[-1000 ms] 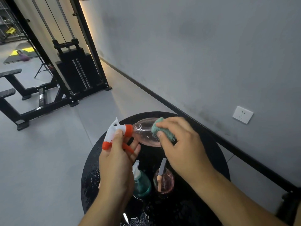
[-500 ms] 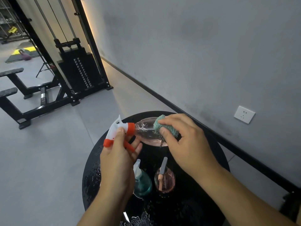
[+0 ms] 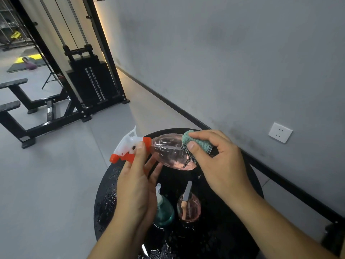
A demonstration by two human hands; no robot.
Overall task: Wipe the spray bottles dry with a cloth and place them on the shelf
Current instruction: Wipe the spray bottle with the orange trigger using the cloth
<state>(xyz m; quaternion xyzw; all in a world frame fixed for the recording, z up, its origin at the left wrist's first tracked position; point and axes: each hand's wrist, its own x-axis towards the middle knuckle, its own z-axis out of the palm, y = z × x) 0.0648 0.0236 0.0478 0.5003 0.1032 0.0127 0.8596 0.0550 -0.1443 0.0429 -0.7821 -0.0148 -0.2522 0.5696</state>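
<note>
A clear pink spray bottle (image 3: 169, 151) with a white and orange trigger head lies sideways in the air above a round black table (image 3: 248, 186). My left hand (image 3: 136, 186) grips it at the neck and trigger. My right hand (image 3: 218, 161) presses a bunched teal cloth (image 3: 196, 142) with a checkered edge against the bottle's far, wide end. Two more bottles stand on the table below my hands: a teal spray bottle (image 3: 165, 214) and a small round pink bottle (image 3: 189, 206) with a grey and wooden top.
Water drops cover the wet table top. A grey wall with a white socket (image 3: 280, 132) runs along the right. A black cable weight machine (image 3: 89, 83) and bench frames (image 3: 28, 111) stand on the grey floor at the left. No shelf is in view.
My right hand has slid the cloth a little along the bottle toward its wide end. The bottle stays held sideways in my left hand.
</note>
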